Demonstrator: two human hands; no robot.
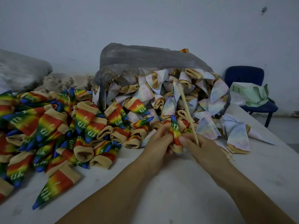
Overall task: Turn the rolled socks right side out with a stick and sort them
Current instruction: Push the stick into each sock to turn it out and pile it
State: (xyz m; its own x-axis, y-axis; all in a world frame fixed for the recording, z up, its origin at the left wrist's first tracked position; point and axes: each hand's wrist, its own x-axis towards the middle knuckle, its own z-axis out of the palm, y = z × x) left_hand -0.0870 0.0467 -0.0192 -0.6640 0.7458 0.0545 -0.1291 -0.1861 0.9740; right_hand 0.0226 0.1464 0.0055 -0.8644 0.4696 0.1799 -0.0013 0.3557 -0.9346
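Note:
A rainbow sock (175,129) with a blue tip and a tan cuff stands upright between both hands. My left hand (159,141) grips its left side. My right hand (199,146) pinches its right side with the thumb and also holds a thin wooden stick (187,109), which slants up and away over the pile. To the left lies a heap of rainbow socks (53,126), colours outward. Pale inside-out socks (178,92) spill from a clear plastic bag (145,57) behind the hands.
The grey table (169,188) runs to an edge at the right. A blue chair (246,76) with a green bag (252,94) stands beyond it. Another plastic bag (21,70) and beige fabric (64,81) lie at the back left against the wall.

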